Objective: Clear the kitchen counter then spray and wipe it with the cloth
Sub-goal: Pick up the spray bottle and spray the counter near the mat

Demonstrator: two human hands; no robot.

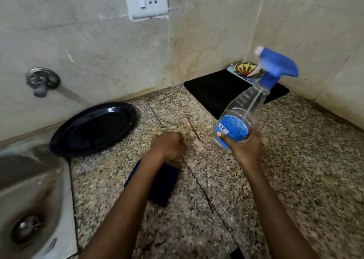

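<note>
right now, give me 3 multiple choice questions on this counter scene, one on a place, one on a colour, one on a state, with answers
1. Where does the black plate lie?
A. in the sink
B. on the counter beside the sink, near the wall
C. on the black mat

2. What colour is the trigger head of the spray bottle?
A. blue
B. red
C. white

3. How is the spray bottle held?
A. it stands alone on the counter
B. the left hand holds it by the trigger
C. the right hand grips its base, lifted and tilted

Answers:
1. B, the plate rests on the speckled counter between the sink and the wall.
2. A, the nozzle and neck piece are blue above a clear body.
3. C, the right hand wraps the bottle's bottom above the counter, while the left hand is closed near the dark blue cloth.
</note>
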